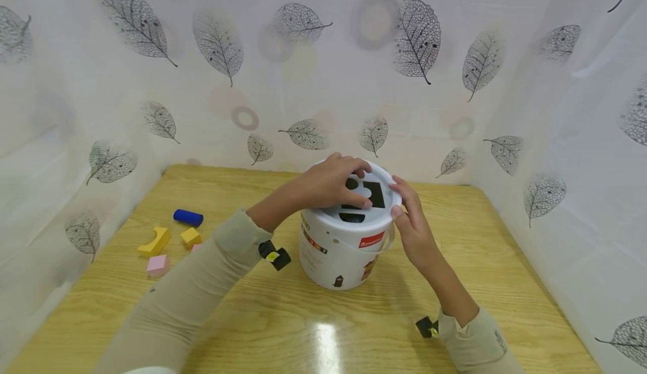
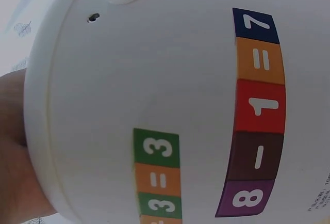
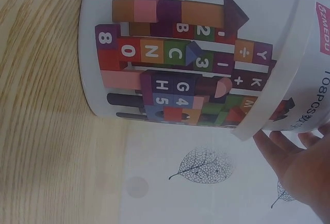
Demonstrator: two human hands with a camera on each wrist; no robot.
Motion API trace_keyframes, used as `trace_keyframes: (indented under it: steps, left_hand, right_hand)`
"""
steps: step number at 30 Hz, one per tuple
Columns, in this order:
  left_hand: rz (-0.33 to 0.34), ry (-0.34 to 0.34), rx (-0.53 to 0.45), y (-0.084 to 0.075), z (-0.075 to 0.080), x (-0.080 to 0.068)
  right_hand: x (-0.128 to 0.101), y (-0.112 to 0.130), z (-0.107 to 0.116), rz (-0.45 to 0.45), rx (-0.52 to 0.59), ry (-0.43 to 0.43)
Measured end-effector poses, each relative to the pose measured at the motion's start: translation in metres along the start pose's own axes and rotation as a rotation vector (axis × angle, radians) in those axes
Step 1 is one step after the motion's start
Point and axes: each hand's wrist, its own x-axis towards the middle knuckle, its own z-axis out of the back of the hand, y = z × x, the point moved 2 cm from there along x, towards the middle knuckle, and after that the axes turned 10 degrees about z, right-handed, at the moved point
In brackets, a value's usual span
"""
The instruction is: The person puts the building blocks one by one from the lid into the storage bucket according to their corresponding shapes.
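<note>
A white toy bucket [image 1: 338, 256] stands upright in the middle of the wooden table [image 1: 480, 284], closed by a white lid [image 1: 376, 223] with dark shape-cut holes. My left hand [image 1: 331, 184] lies over the top of the lid with its fingers curled down on it. My right hand [image 1: 411, 225] touches the lid's right rim with nearly straight fingers, the thumb against the rim's side. In the left wrist view the bucket [image 2: 154, 79] fills the frame, with the left hand [image 2: 15, 157] at its edge. The right wrist view shows the bucket's printed side [image 3: 206, 38] and the right hand [image 3: 304, 167].
Loose blocks lie at the left of the table: a blue cylinder [image 1: 188, 217], a yellow arch [image 1: 155, 241], a yellow cube [image 1: 191, 237] and a pink block [image 1: 157, 265]. A white leaf-print curtain [image 1: 556, 138] walls the table on three sides.
</note>
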Motion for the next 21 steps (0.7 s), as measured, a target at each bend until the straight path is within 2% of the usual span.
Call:
trace_keyframes:
  steps: [6,12,16,21]
  left_hand:
    - [-0.026,-0.036,-0.051,0.007,0.008,-0.009]
    - [-0.036,-0.076,-0.116,0.023,0.014,-0.026]
    - [-0.020,-0.106,-0.180,0.039,0.021,-0.043]
    - [0.031,-0.159,-0.202,0.068,0.030,-0.066]
  right_hand:
    - [0.000,0.000,-0.001,0.011,0.004,-0.006]
    - [0.000,0.000,0.000,0.016,-0.021,-0.020]
    - [-0.001,-0.001,0.000,0.021,-0.047,-0.030]
    - [0.000,-0.002,-0.001,0.020,-0.045,-0.024]
